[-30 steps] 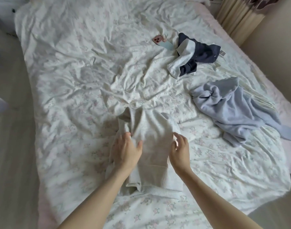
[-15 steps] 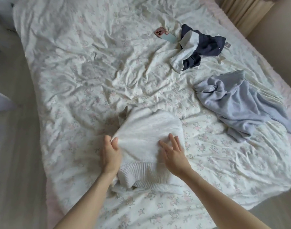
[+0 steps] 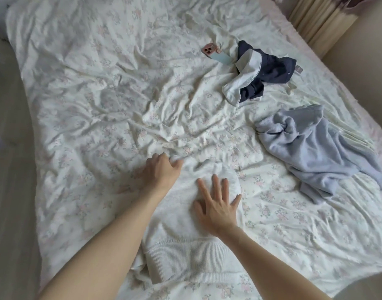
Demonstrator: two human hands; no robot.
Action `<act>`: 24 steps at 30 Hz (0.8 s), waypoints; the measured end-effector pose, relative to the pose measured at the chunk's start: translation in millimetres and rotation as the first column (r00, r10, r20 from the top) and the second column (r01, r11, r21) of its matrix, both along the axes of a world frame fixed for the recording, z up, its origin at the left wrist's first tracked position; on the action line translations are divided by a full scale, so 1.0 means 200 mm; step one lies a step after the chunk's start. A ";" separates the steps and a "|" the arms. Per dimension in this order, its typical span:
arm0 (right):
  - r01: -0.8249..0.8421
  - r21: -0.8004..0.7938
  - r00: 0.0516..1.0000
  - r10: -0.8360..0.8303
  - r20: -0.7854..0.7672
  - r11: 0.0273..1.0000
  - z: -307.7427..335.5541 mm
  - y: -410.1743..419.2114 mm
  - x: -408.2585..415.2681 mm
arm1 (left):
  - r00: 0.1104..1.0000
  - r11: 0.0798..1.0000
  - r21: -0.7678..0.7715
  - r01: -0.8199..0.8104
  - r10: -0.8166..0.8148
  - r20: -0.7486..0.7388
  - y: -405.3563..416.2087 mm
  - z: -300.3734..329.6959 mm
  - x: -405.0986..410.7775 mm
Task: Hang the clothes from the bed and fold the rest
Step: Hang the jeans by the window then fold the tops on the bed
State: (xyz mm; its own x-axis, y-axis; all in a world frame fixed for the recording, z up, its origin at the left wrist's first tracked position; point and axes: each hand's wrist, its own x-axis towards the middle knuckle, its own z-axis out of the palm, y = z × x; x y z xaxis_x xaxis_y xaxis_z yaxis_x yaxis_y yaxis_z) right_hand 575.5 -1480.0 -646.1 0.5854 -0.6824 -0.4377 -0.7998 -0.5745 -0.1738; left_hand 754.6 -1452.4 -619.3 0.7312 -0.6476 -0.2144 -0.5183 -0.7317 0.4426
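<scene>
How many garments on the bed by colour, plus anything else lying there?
White: 1, sweater, left hand gripping its far edge, right hand flat on it
Light blue: 1, sweater
Navy and white: 1, top
Phone: 1
Total: 4, of which 3 garments

pale floor (image 3: 6, 191), beige curtain (image 3: 320, 20), plain wall (image 3: 365, 61)
</scene>
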 end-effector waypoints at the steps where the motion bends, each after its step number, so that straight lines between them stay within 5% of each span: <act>1: 0.000 -0.010 1.000 0.000 -0.010 1.000 -0.02 0.01 -0.01 | 0.998 0.998 0.033 0.047 -0.048 0.035 -0.04 -0.02 -0.01; 3: 0.014 -0.022 1.000 -0.014 -0.019 1.000 -0.04 0.02 -0.02 | 0.996 0.999 0.010 0.051 -0.052 0.067 -0.06 -0.06 -0.01; 8: -0.053 0.007 0.998 0.054 -0.034 0.999 -0.09 0.14 -0.05 | 0.945 0.950 -0.012 -0.312 0.309 -0.108 0.08 -0.17 0.15; 16: -0.012 0.054 0.999 0.013 -0.035 0.998 -0.08 0.15 -0.07 | 0.928 0.928 -0.123 -0.352 0.328 -0.179 0.28 -0.09 -0.13; 20: 0.003 0.045 1.000 -0.003 0.009 0.999 -0.06 0.25 -0.09 | 0.973 0.960 -0.157 -0.231 0.231 -0.015 0.48 -0.10 -0.33; 24: -0.173 -0.032 0.985 0.173 -0.001 0.984 -0.05 0.37 -0.20 | 0.972 0.971 -0.063 -0.232 0.234 0.017 0.58 -0.19 -0.24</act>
State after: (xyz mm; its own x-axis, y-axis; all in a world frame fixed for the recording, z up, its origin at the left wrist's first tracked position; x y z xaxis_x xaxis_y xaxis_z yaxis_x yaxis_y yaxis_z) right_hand 534.7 -1407.0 -656.7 0.6966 -0.5840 -0.4167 -0.6874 -0.7096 -0.1547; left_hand 705.7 -1337.3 -658.0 0.8681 -0.4697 -0.1606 -0.3477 -0.8063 0.4786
